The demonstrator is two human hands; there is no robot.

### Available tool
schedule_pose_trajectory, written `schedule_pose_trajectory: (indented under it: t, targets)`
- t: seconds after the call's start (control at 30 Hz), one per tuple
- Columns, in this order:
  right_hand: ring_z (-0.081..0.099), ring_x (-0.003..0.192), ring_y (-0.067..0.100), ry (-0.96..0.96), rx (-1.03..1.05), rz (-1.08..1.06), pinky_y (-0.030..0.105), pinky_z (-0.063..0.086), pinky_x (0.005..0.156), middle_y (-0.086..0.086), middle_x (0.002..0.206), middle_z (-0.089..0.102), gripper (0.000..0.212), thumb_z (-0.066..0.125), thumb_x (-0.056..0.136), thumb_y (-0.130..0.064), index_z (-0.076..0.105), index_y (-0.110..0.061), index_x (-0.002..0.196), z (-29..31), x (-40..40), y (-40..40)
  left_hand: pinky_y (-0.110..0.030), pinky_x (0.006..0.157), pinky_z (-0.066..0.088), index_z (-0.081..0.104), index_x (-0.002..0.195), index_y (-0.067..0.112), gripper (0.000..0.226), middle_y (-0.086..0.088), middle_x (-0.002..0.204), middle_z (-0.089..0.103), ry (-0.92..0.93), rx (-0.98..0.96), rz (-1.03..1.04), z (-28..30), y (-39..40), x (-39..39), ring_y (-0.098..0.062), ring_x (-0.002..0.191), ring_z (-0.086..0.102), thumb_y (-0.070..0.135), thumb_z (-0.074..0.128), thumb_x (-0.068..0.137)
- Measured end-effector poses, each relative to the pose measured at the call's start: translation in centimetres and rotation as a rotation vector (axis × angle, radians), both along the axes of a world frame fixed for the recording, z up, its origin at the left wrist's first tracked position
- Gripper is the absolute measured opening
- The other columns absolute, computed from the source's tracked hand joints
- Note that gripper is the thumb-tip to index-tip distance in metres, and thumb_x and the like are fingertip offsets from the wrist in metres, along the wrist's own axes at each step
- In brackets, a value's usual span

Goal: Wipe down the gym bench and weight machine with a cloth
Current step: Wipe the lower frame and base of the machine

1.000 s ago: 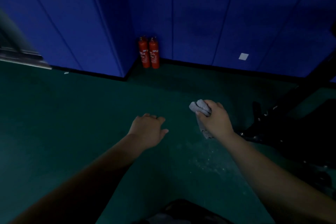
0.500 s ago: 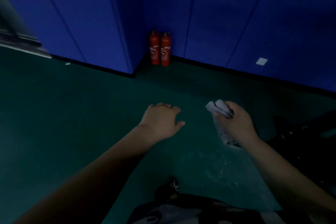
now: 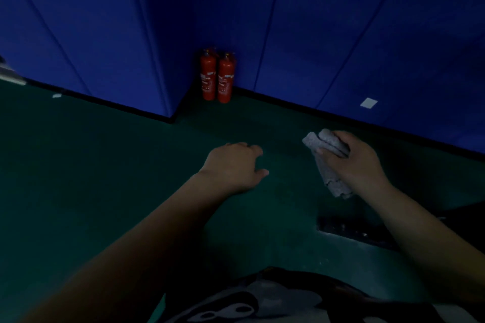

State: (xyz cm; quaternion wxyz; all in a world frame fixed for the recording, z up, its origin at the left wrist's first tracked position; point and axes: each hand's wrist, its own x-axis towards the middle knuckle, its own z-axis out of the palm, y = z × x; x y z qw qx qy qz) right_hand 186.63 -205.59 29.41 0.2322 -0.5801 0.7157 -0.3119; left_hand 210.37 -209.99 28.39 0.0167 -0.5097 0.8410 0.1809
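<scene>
Dark machine base [image 3: 354, 231] shifted lower; right hand [image 3: 359, 162] grips cloth [image 3: 328, 162].

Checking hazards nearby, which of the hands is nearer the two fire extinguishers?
Left. The left hand is below the fire extinguishers; the right hand, gripping the cloth, is farther right.

extinguishers [image 3: 217, 76]: wall corner | cloth [image 3: 328, 162]: right of left hand [image 3: 235, 166]
</scene>
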Motion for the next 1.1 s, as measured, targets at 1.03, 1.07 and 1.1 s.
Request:
schedule_pose_trajectory:
  t: [1.03,1.07,1.1]
  targets:
    - [0.063,0.069,0.018,-0.060,0.014,-1.198,0.008,0.043,0.048,-0.003,0.078,0.063,0.014,0.067,0.088,-0.020,0.063,-0.018,0.102,-5.2,-15.6,-3.0,-0.041,0.099,0.038,0.039,0.137,0.022,0.051,-0.003,0.134,0.044,-0.110,-0.151,-1.272,-5.5,-20.2,-34.7,-0.027,0.122,0.041,0.045,0.049,0.093]
    - [0.061,0.068,0.011,-0.042,0.020,-1.237,0.007,0.042,0.050,-0.004,0.082,0.063,0.019,0.067,0.087,-0.021,0.064,-0.015,0.105,-5.5,-16.4,-2.5,-0.041,0.098,0.038,0.039,0.137,0.023,0.050,-0.002,0.134,0.045,-0.097,-0.152,-1.279,-5.7,-20.0,-36.1,-0.026,0.122,0.041,0.045,0.049,0.093]
    - [0.059,0.066,0.005,-0.029,0.006,-1.269,0.008,0.041,0.051,-0.004,0.083,0.064,0.020,0.067,0.087,-0.023,0.064,-0.015,0.105,-5.8,-17.2,-2.2,-0.041,0.098,0.038,0.039,0.137,0.023,0.050,-0.002,0.134,0.045,-0.083,-0.156,-1.287,-5.9,-19.8,-37.4,-0.026,0.122,0.041,0.045,0.050,0.093]
